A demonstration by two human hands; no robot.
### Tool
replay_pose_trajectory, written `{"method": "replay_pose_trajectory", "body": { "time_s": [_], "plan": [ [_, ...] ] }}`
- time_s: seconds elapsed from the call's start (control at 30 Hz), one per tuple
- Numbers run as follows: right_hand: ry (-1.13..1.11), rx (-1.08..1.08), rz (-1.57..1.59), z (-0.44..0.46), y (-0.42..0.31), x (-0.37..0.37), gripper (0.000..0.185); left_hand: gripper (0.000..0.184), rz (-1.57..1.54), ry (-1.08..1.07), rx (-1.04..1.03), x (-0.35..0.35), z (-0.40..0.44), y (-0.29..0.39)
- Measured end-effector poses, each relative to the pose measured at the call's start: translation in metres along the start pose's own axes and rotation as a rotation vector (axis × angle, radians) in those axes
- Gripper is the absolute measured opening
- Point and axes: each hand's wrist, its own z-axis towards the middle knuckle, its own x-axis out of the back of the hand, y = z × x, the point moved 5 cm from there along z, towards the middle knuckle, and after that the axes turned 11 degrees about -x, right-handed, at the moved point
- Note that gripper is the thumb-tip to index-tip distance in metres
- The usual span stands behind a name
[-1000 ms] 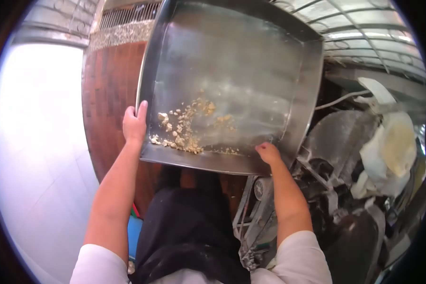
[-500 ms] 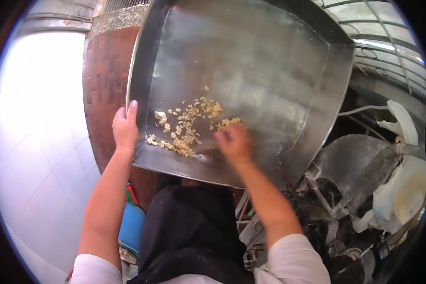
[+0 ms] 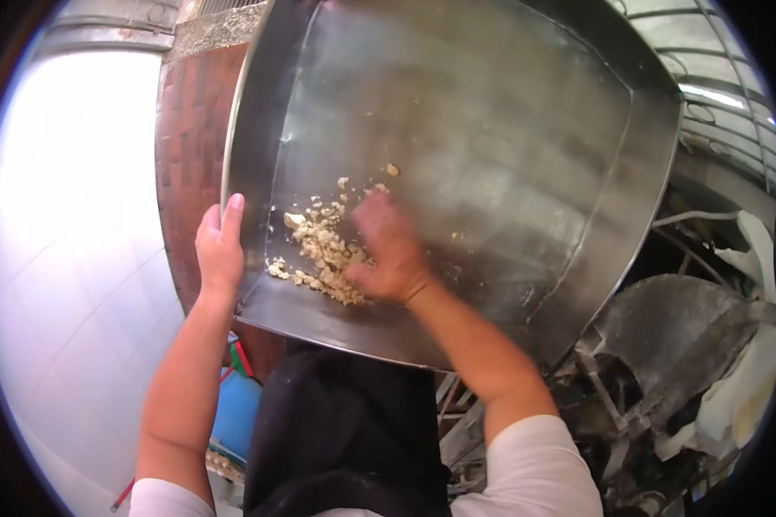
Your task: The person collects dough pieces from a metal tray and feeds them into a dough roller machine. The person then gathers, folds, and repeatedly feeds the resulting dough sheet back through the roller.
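A large, deep metal tray (image 3: 474, 164) is held in front of me, slightly turned. My left hand (image 3: 221, 246) is closed around its left wall near the front corner, thumb on the rim. Pale yellowish dough crumbs (image 3: 323, 250) lie in a heap in the tray's near-left part, with a few loose bits around it. Against the right side of that heap is my right hand (image 3: 392, 246), palm down and open, thumb apart from the fingers. Motion blurs its fingertips, which partly cover some crumbs.
To the left is a glossy white surface (image 3: 78, 215), with a reddish tiled floor (image 3: 190, 155) beside it. A blue container (image 3: 237, 414) is down by my legs. Dusty metal machinery (image 3: 672, 336) stands close on the right, below a barred window (image 3: 707, 77).
My right hand has swept left across the tray, its fingers spreading out. Crumbs on that side are pushed into a tighter heap. The tray has shifted slightly; my left hand keeps its hold.
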Motion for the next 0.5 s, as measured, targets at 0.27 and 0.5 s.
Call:
{"method": "replay_pose_trajectory", "body": {
  "time_s": [0.27, 0.5],
  "plan": [
    [-0.009, -0.028, -0.168, 0.074, -0.019, -0.029, 0.081, 0.045, -0.045, 0.029, 0.020, 0.002, -0.002, -0.005],
    [0.216, -0.094, -0.089, 0.103, 0.010, 0.017, 0.072, 0.047, -0.042, 0.030, 0.010, 0.002, -0.003, -0.008]
  ]
}}
